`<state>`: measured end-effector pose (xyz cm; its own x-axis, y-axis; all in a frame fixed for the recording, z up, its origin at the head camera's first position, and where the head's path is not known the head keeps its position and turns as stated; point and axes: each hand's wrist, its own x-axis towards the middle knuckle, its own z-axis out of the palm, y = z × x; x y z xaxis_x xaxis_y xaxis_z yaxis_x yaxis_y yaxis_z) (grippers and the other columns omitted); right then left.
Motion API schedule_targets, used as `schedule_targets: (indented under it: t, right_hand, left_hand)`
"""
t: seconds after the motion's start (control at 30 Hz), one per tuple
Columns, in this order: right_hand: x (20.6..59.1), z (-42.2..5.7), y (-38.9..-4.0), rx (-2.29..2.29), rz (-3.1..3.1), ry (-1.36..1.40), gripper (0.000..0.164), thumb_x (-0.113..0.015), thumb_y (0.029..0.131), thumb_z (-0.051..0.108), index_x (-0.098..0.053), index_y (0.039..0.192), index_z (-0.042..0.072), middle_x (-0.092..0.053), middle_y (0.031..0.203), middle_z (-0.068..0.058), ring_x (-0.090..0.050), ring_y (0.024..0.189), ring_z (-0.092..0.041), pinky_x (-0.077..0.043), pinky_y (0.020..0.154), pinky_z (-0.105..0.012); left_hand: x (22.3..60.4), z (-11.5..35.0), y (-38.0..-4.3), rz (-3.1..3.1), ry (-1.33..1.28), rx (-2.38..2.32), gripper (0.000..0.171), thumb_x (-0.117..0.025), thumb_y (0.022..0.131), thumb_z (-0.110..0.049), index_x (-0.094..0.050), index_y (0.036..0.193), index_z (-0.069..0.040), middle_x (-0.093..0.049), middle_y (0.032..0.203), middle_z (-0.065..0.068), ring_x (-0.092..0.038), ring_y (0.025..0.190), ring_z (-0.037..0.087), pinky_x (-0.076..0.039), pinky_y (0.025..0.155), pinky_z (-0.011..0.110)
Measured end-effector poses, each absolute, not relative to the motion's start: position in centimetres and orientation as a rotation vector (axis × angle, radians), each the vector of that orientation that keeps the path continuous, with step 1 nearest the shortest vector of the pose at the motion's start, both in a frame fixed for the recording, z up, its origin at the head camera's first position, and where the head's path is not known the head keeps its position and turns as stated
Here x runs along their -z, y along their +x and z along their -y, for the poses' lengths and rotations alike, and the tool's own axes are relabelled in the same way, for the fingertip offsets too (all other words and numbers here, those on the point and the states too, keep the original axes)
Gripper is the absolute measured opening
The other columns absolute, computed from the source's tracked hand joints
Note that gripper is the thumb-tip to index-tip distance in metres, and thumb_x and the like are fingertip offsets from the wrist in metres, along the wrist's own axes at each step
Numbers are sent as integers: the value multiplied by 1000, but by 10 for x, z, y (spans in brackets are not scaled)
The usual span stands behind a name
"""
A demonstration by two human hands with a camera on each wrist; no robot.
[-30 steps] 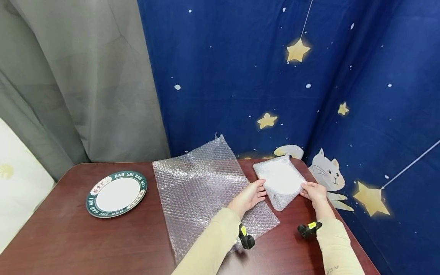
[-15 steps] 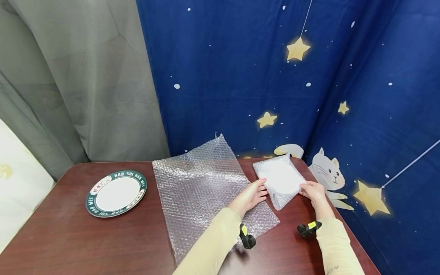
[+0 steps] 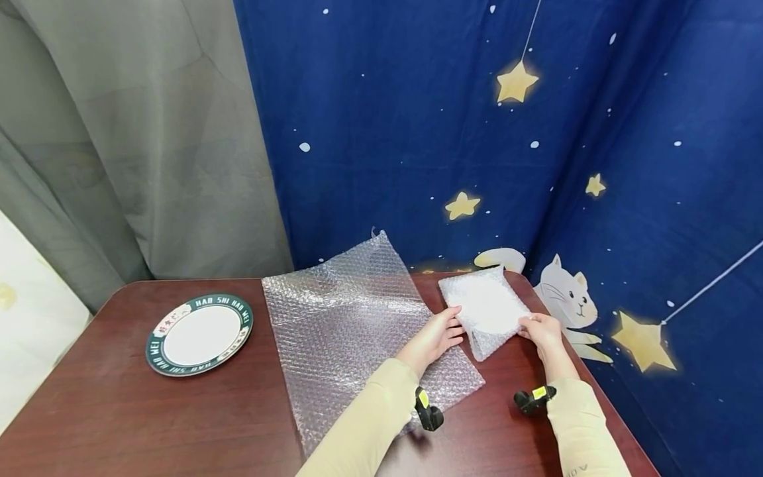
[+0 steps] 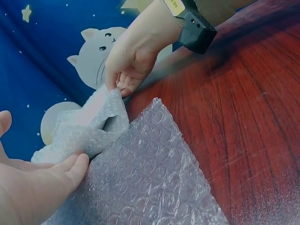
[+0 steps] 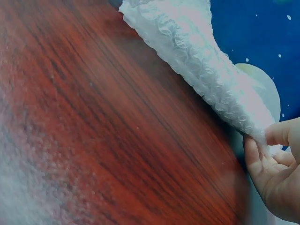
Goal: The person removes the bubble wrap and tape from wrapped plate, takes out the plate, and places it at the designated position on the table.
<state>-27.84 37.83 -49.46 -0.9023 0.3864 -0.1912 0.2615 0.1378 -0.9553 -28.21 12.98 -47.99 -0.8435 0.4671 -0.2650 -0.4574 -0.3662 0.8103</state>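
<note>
Packet [image 3: 490,306] lies near the far-right corner of the table [image 3: 197,424], cornerwise, no clear long axis, squarely between my left hand [image 3: 434,339], touching its near-left edge with thumb and fingers apart, and my right hand [image 3: 544,332], which I've got pinching its right corner.

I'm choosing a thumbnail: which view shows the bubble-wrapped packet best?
The head view: nearly all the packet shows there, though glaring white. The left wrist view shows its gaping fold; the right wrist view, only part, cropped.
</note>
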Motion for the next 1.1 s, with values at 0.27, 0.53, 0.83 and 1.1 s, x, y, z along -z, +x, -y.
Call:
schedule_targets:
  t: [0.27, 0.53, 0.83, 1.1]
  right_hand:
    - [490, -376, -277, -1817, 2296, -656, 32, -55, 91, -1, -46, 115, -20, -41, 112, -23, -57, 59, -3, -53, 61, -19]
    - [483, -377, -273, -1757, 2338, -633, 24, -57, 91, 3, -52, 105, -16, -49, 96, -15, -57, 60, -6, -53, 61, -20]
    - [475, -375, -269, -1757, 2318, -586, 23, -58, 90, 3, -54, 103, -15, -50, 85, -7, -56, 61, -6, -54, 63, -21]
    - [468, -372, -263, -1706, 2353, -526, 26, -56, 91, 3, -53, 107, -18, -51, 86, -7, -56, 62, -4, -54, 64, -22]
  left_hand:
    - [476, -133, -284, -1342, -25, -2241, 56, -55, 95, -26, -40, 137, 8, -47, 130, 31, -50, 118, 43, -43, 98, 48]
    - [471, -134, -282, -1376, 4, -2239, 44, -53, 96, -22, -48, 128, 8, -57, 114, 26, -59, 108, 39, -45, 96, 47]
    - [465, -132, -279, -1458, 44, -2238, 35, -51, 97, -14, -51, 122, 10, -62, 101, 20, -65, 92, 30, -48, 93, 46]
    - [461, -128, -277, -1504, 77, -2226, 30, -49, 97, -9, -53, 119, 12, -61, 89, 15, -67, 91, 33, -54, 83, 39]
